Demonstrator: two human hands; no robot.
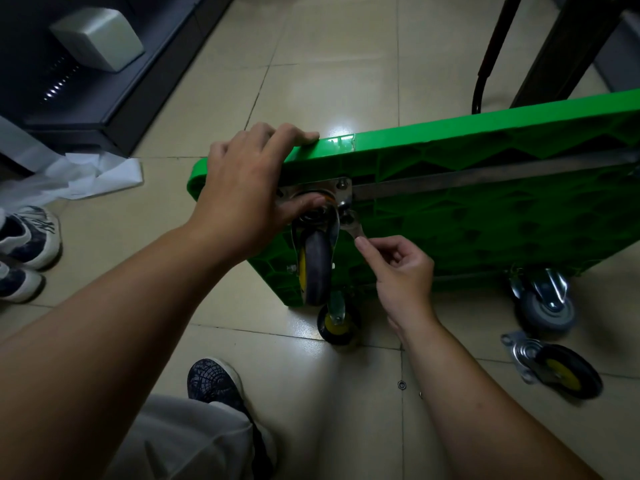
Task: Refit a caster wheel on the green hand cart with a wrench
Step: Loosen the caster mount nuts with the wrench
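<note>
Pinched between thumb and curled forefinger of the right hand is the shank of a flat steel wrench. Its head is set on a bolt at the lower right corner of the caster plate. Fingers of the left hand are hooked over the top edge of the green hand cart, and the thumb is laid against the plate. Cart is stood on its long edge on the tiled floor, ribbed plastic underside turned to the camera and crossed by a flat metal bar. Caster wheel, dark rubber with a yellow hub, is seen below the plate, its shiny fork just beside the wrench head. A second yellow-hubbed caster is fixed at the bottom corner, a grey caster further right. A loose caster lies on the tiles near it, and a small nut nearer the camera. Sneakers, a crumpled white sheet and a dark cabinet are at left. Plate's left side is hidden by the left hand; bolt and wrench head are hard to make out.
</note>
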